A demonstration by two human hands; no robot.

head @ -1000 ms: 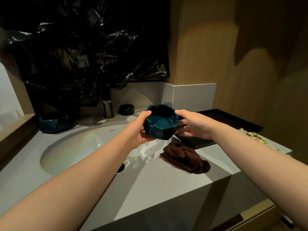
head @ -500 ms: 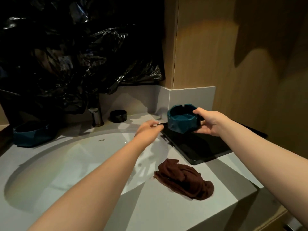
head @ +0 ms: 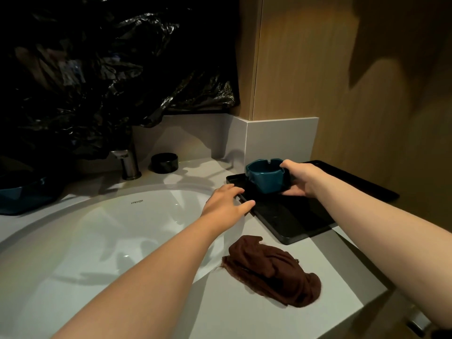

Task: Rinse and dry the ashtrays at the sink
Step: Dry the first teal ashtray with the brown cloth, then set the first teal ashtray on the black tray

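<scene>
Right grip (head: 302,178) held teal ashtray (head: 265,177) upright w/ fingers (head: 293,192) curled round its side, over back-left corner of black tray (head: 293,223) (touching or not, couldn't tell). Left grip (head: 226,204) empty, loosely spread, at tray edge beside sink (head: 110,241). Brown cloth (head: 274,270) lay on counter (head: 244,314).

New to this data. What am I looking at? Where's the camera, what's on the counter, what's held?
There is no machine here. A person works with bare hands, and the one picture comes from a wide-angle camera worn on their head, looking down along both forearms. The right hand grips a teal ashtray at the far end of a black tray; whether it rests on the tray I cannot tell. The left hand is open, holding nothing, at the tray's left edge. On the grey counter are a white sink with its faucet, a crumpled brown cloth, a small black round dish and a second ashtray at far left.
</scene>
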